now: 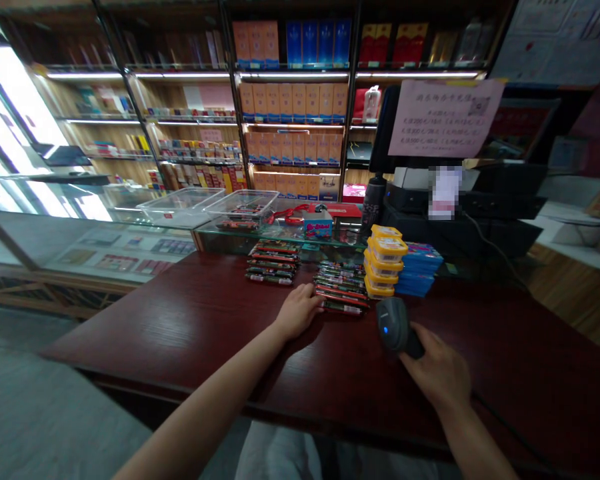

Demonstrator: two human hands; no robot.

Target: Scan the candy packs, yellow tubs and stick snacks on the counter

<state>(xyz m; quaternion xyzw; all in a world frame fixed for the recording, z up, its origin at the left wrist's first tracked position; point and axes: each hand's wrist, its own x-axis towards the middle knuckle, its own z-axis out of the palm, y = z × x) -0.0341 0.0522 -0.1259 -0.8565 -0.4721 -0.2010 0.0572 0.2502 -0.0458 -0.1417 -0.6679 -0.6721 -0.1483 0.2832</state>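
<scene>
My right hand, right of center in the lower frame, is wrapped round the handle of a dark scanner, its blue light showing; gripping low leaves the head clear of my fingers and tipped toward the goods. My left hand, near the middle, has its fingers bunched at the left end of the nearer packet pile, perhaps to steady it; I can't tell whether they pinch a packet or only rest there. That pile fans toward me in overlapping rows, which leaves the front edges exposed. A second packet pile lies just to its upper left, a gap keeping the two apart. Right of the nearer pile, yellow-lidded tubs stand in a column, their flat shape probably suiting stacking, with blue packs beside them. All of this sits on the dark red tabletop, within easy reach, I judge. Beyond, in the upper right, a pink sign hangs facing me, and clear trays rest on glass at center left.
</scene>
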